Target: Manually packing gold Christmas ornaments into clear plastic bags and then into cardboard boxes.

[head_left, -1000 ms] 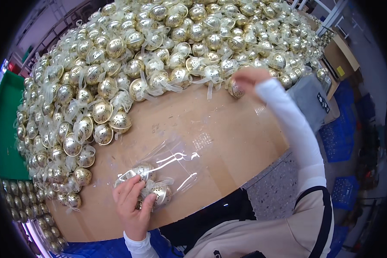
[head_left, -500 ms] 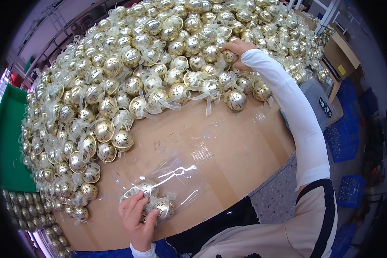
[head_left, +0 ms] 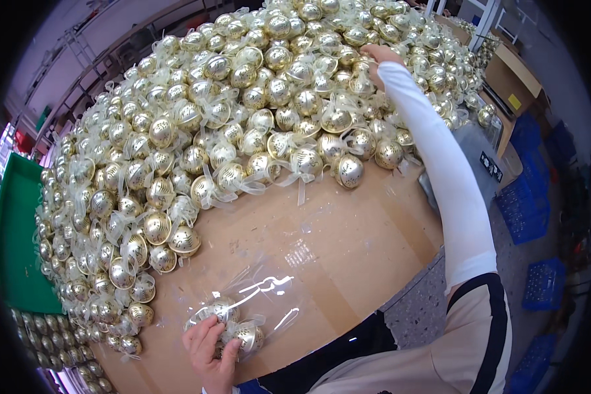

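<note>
A large heap of gold ball ornaments (head_left: 262, 95) with sheer pale ribbons covers the far and left parts of the table. My left hand (head_left: 211, 354) is closed around a few gold balls (head_left: 248, 336) at the near edge. These balls lie in or against a clear plastic bag (head_left: 269, 295) spread flat on the cardboard; whether all are inside I cannot tell. Far off to the right, my right hand (head_left: 381, 60) reaches into the heap among the balls. Its fingers are partly hidden, so any hold on a ball is unclear.
Brown cardboard (head_left: 348, 262) covers the table. Grey plastic (head_left: 463, 157) lies at its right edge, near an open carton (head_left: 512, 72). Blue crates (head_left: 544, 284) stand on the floor at right. A green tray (head_left: 23, 243) and rows of gold balls (head_left: 52, 338) are at left.
My right hand has moved farther into the heap, away from the ball it was touching. My left hand stays on the balls at the bag. The whole view has shifted slightly.
</note>
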`<act>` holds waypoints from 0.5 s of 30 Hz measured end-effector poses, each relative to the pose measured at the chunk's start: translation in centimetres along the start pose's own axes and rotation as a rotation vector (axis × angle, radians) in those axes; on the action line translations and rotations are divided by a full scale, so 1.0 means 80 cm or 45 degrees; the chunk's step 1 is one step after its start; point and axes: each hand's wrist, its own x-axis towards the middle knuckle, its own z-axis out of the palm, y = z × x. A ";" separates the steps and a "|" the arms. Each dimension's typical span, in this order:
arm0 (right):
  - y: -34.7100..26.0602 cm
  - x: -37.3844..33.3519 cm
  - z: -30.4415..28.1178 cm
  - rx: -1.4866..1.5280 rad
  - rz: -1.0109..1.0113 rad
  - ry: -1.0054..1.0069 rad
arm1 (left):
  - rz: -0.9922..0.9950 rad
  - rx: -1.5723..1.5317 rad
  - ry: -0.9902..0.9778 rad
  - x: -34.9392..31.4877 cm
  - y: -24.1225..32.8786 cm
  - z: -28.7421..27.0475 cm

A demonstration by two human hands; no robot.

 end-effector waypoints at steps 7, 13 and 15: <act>0.088 0.155 0.080 -0.368 0.524 -0.421 | 0.069 0.128 -0.083 0.014 0.000 -0.007; 0.038 0.065 0.009 -0.656 -0.268 -0.254 | 0.022 0.157 -0.109 0.004 -0.002 -0.012; 0.040 0.036 -0.026 -0.322 -0.280 0.113 | 0.045 0.130 -0.093 0.002 -0.001 -0.012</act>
